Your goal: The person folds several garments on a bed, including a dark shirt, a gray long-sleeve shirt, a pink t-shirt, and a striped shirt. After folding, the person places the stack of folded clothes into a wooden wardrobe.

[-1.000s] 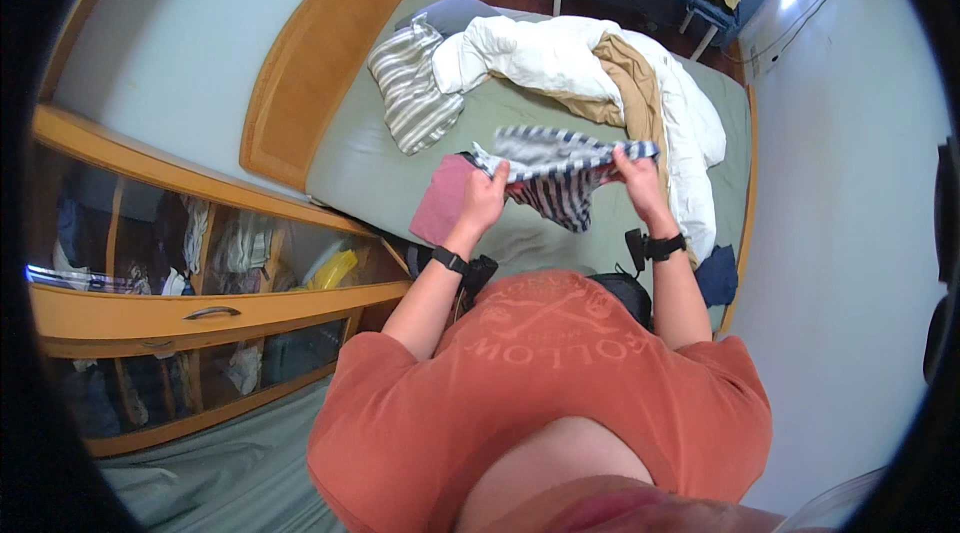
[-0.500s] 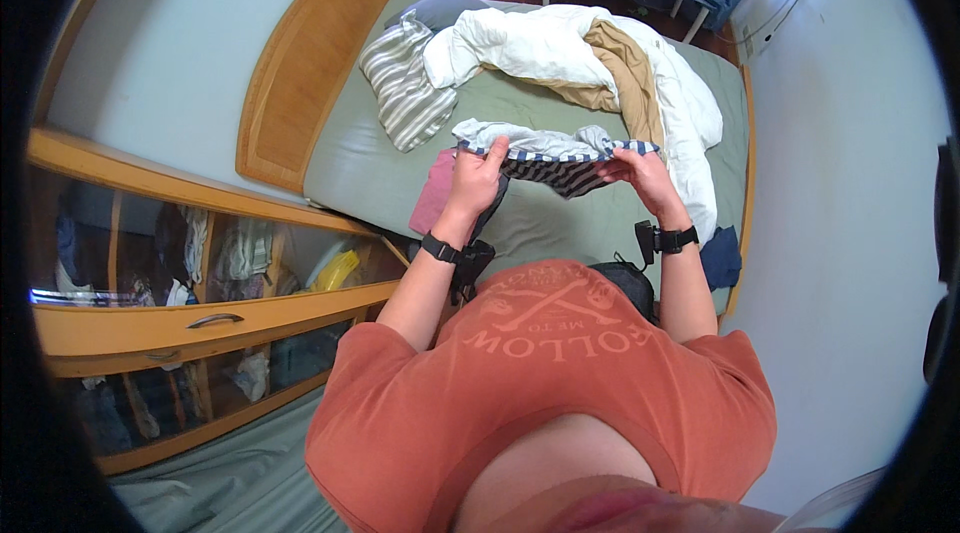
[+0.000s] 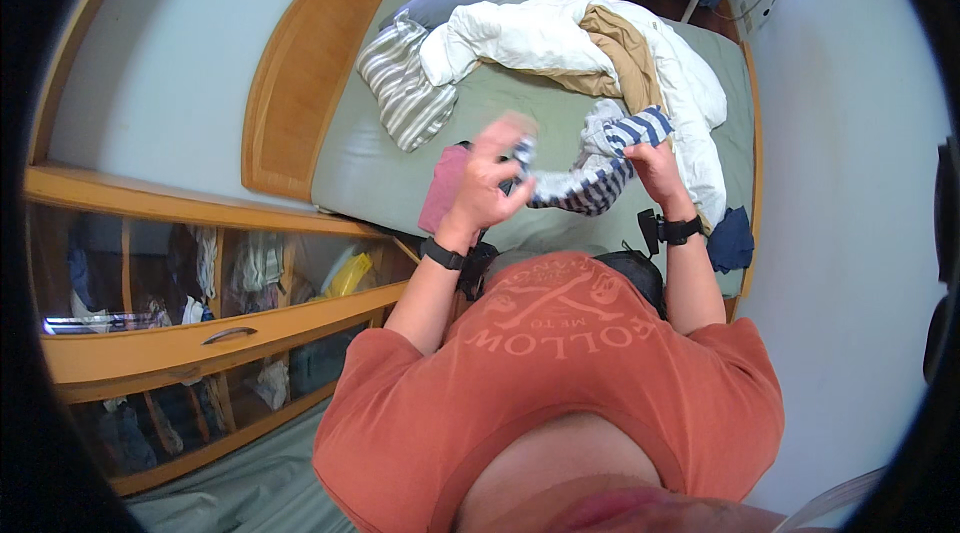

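Observation:
Over the foot of a green-sheeted bed I hold a blue, white and dark striped garment. My left hand grips its left end and is blurred with motion. My right hand grips the right end, where the cloth is bunched. A folded dusty-pink cloth lies on the bed just under my left hand. Both wrists carry black bands.
A white duvet with a tan blanket is heaped at the far half of the bed, beside a striped pillow. A dark blue cloth lies at the bed's right edge. A wooden headboard and glass-fronted cabinet stand to my left.
The striped garment was spread wide between my hands; now my hands have come closer together and the cloth is bunched, with the left hand moving fast.

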Tool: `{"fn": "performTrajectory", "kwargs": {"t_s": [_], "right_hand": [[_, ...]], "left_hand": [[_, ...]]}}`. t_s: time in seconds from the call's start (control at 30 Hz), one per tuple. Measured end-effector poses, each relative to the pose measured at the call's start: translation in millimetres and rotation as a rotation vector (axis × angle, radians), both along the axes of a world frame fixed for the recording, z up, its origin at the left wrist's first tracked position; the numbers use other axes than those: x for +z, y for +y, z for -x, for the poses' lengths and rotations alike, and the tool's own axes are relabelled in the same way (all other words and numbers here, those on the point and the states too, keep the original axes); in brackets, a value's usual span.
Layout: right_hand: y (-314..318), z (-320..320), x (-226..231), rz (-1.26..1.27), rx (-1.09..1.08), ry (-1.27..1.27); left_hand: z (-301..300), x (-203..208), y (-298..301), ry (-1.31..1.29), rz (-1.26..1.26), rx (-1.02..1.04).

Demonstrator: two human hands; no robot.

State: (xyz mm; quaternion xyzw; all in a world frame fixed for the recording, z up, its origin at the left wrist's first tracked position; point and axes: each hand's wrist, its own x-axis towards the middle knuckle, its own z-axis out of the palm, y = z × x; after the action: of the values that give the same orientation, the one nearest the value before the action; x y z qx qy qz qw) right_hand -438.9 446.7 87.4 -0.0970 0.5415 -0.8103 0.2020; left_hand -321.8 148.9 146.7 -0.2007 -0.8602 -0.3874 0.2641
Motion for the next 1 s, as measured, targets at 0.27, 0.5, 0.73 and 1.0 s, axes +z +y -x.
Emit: {"fn": "performTrajectory", "kwargs": {"t_s": [0.27,0.5,0.73,1.0], "right_hand": [[15.2,0.3,4.8,0.528,0.114,-0.081],[37.7,2.6,22.8,0.427,0.11,0.022],[43.7,-7.8,31.4,0.399,0.162,0.013],[53.9,-3.2,48.8,0.336,0.252,-0.085]], "left_hand": [[-4.1,8.3,19.1,-0.586,-0.227,-0.452],[8.9,24.5,10.1,-0.742,-0.337,-0.414],[7.1,17.6,0.2,-0.891,-0.52,-0.654],[28.4,31.3,2.6,-0.549,-0.141,-0.533]]}}
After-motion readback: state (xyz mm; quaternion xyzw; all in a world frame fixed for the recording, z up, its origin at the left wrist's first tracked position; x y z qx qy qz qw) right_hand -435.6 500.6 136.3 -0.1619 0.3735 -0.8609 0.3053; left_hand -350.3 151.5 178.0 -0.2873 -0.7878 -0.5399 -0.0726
